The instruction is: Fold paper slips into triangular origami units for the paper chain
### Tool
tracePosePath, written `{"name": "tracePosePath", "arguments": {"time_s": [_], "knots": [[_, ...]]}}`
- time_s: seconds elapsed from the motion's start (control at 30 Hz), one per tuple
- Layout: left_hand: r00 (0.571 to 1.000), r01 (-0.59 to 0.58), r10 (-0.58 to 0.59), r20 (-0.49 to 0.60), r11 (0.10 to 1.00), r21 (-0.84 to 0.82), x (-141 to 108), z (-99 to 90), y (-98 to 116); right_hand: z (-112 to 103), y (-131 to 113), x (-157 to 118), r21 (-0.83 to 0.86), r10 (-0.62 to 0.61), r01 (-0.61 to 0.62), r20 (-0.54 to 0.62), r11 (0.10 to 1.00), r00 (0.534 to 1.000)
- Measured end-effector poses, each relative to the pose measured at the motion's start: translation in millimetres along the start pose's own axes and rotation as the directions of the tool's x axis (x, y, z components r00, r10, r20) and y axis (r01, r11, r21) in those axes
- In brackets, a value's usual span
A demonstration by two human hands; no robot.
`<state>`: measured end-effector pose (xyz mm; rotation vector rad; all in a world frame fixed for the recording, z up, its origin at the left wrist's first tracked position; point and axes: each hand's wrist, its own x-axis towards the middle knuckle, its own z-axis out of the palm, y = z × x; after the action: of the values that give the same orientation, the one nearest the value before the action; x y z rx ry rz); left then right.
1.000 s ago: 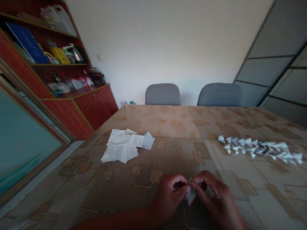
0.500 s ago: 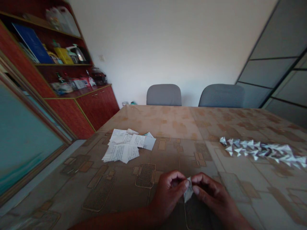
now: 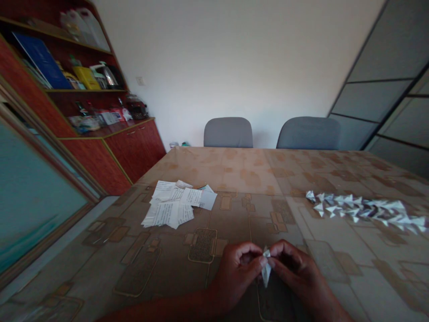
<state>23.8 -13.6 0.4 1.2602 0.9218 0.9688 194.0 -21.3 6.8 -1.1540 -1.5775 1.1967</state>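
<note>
A small folded piece of paper [image 3: 266, 273], pale and narrow with a pointed lower end, is pinched between my two hands above the near part of the table. My left hand [image 3: 239, 270] grips its left side with thumb and forefinger. From the other side my right hand [image 3: 296, 273] pinches it near the top, the two thumbs almost meeting. Fingers hide part of the folds. Beyond my left hand lies a loose pile of printed paper pieces [image 3: 172, 210]. Over to the right stretch rows of folded paper pieces [image 3: 363, 209] with pointed tips.
A patterned cloth covers the table [image 3: 248, 167]. Two grey chairs, a left one [image 3: 228, 132] and a right one [image 3: 308, 133], stand at its far edge against the wall. A red-brown cabinet [image 3: 134, 150] with loaded shelves is at the left, and grey panels [image 3: 375, 98] rise at the right.
The folded paper has turned in my fingers and now looks narrower, its tip pointing straight down. My right thumb has moved up and closer to my left thumb.
</note>
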Motion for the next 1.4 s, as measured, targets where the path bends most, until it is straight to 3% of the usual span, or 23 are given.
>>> {"name": "tracePosePath", "arguments": {"time_s": [0.17, 0.47, 0.83, 1.13, 1.3, 1.4], "knots": [[1.000, -0.009, 0.009, -0.029, 1.000, 0.007, 1.0, 2.2, -7.6, -0.4, 0.7, 1.0, -0.077, -0.071, 0.069, -0.028, 0.995, 0.997], [0.999, 0.003, 0.003, -0.054, 0.995, 0.103, -1.1, 4.1, 2.1, 2.9, -9.5, -4.9, -0.343, -0.267, 0.253, 0.006, 0.905, 0.964], [0.998, -0.001, 0.010, -0.059, 0.990, 0.138, -0.3, 6.4, 2.6, 3.0, -11.4, -4.9, -0.418, -0.388, 0.368, 0.039, 0.831, 0.921], [0.995, 0.042, -0.036, -0.089, 0.996, 0.073, 4.2, 1.3, -6.4, -3.8, -12.2, -2.1, -0.347, -0.264, 0.216, -0.097, 0.913, 0.960], [0.998, 0.020, -0.015, -0.067, 0.997, 0.073, 3.7, 4.1, -4.3, -0.4, -12.6, -2.0, -0.380, -0.277, 0.257, 0.002, 0.889, 0.961], [0.998, 0.010, -0.006, -0.065, 0.998, 0.060, 3.1, 5.0, -1.9, 2.1, -11.8, -2.7, -0.379, -0.265, 0.243, -0.008, 0.893, 0.964]]}}
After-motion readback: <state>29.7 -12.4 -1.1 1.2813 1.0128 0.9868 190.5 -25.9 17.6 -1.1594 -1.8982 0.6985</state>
